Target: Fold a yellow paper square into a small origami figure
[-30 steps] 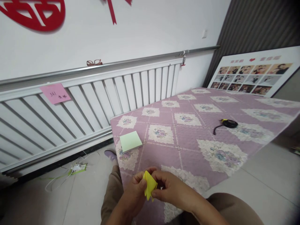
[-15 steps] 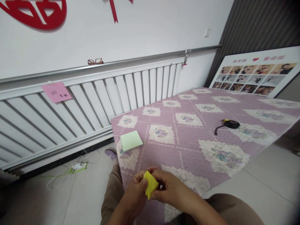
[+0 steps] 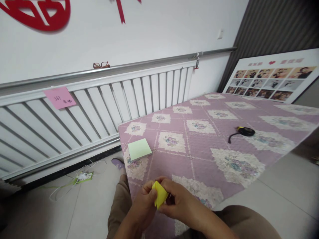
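Observation:
A small piece of folded yellow paper (image 3: 160,195) is held between my two hands, above the near edge of the cloth-covered table (image 3: 171,167). My left hand (image 3: 147,202) pinches its left side, thumb lying on the front fold. From the right, my right hand (image 3: 178,197) grips it, with the fingers behind the paper and the thumb low at its lower edge. Both hands are closed, and some fingertips are hidden behind the paper. Beyond them on the table lies a pad of pale green sticky notes (image 3: 139,149).
A black coiled strap or cable (image 3: 245,131) with a yellow part lies on the table's right. Behind the table runs a white radiator (image 3: 147,91) with a pink note (image 3: 60,98). Glasses (image 3: 101,65) rest on the pipe. A power strip (image 3: 84,177) lies on the floor.
My right hand has shifted very slightly to the left around the folded yellow paper. Both hands keep hold of it, and the other things stay where they were.

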Demonstrator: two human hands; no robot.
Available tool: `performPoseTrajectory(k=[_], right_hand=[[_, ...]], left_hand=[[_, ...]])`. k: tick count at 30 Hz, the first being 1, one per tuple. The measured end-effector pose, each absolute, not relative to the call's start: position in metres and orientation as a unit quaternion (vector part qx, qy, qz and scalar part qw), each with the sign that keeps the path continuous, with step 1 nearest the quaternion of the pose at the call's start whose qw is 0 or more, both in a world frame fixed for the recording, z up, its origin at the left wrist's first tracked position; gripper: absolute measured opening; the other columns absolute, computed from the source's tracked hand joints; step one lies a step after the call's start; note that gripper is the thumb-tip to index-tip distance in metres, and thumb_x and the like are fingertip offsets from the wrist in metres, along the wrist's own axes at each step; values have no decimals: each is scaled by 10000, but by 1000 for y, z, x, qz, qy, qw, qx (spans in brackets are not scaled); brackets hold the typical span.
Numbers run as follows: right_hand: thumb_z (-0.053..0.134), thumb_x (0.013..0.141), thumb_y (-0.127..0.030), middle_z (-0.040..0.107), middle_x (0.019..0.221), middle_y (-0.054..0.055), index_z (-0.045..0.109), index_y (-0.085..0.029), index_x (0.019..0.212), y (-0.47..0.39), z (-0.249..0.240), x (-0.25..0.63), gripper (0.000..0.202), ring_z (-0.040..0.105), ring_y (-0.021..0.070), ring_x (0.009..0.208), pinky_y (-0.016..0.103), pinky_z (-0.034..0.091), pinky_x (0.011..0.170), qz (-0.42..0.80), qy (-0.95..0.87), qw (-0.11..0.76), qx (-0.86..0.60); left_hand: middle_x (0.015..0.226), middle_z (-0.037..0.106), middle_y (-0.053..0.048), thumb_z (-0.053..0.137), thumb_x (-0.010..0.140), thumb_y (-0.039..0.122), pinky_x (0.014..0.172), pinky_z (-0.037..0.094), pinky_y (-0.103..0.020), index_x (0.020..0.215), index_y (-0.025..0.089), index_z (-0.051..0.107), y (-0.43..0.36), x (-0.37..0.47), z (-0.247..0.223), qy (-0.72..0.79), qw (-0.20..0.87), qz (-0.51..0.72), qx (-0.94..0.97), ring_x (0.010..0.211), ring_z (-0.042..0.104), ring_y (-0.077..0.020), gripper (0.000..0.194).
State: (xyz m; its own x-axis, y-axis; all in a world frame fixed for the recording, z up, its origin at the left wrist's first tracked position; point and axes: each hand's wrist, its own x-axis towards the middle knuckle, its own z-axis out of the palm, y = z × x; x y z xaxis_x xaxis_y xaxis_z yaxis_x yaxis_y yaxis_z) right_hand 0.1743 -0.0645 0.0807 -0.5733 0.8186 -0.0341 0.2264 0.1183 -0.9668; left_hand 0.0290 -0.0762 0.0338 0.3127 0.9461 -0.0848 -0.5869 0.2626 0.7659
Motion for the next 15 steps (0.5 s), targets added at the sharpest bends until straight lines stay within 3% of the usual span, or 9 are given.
performPoseTrajectory(k=[4,8,12,15], right_hand=[[629,631,-128,575,1044,-5,626,-193,863,-64,81,176,241,481,89,680,203,369,578,581,-672,265,-374],[670,596,-118,589,1085,-4,636,-186,825,-63,77,181,241,482,90,679,208,377,591,617,-638,272,-371],[704,599,-133,611,854,-29,637,-182,789,-63,76,185,208,495,106,689,205,380,603,639,-626,276,-352],[694,677,-214,616,832,-16,654,-180,799,-63,81,187,133,538,138,762,242,415,685,670,-622,272,-302]], left_hand=[[900,666,-59,725,693,498,758,447,-307,968,197,679,-76,23,31,275,724,501,388,873,599,-230,410],[970,651,-52,650,770,496,818,425,-337,1140,219,626,-77,10,34,303,686,455,481,893,581,-226,463],[980,635,-57,697,741,459,831,408,-326,1104,201,653,-79,1,37,295,704,426,486,887,565,-213,447],[868,631,-57,728,718,445,742,411,-283,1030,171,681,-82,3,35,267,745,436,428,804,559,-183,417]])
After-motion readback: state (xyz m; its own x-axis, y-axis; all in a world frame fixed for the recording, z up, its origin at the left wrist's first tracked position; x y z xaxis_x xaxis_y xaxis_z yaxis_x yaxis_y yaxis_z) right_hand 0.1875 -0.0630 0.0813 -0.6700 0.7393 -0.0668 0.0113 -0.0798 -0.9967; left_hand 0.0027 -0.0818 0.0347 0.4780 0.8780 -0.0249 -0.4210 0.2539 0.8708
